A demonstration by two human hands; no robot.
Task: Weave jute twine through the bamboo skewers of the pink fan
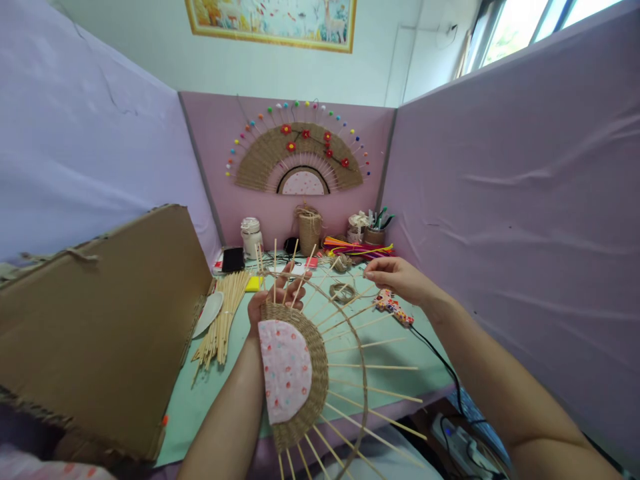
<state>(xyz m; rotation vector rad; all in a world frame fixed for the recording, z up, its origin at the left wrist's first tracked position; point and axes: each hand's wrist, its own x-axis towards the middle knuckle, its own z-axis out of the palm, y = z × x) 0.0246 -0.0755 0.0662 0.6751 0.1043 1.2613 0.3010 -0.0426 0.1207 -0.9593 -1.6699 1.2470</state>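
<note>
My left hand (274,298) grips a half-made fan (306,373). The fan has a pink flowered fabric half-circle (285,371), a woven twine band and several thin wooden sticks (373,367) spreading outward. A strand of twine (361,347) arcs across the sticks. My right hand (397,279) is up at the fan's far edge, fingers pinched on the twine near the stick tips.
A cardboard box (95,327) stands at the left. A bundle of loose sticks (224,319) lies on the green table (200,400). A glue gun (394,307) with a black cord, a twine coil (343,291), pipe cleaners (356,248), jars and a finished fan (299,160) are at the back.
</note>
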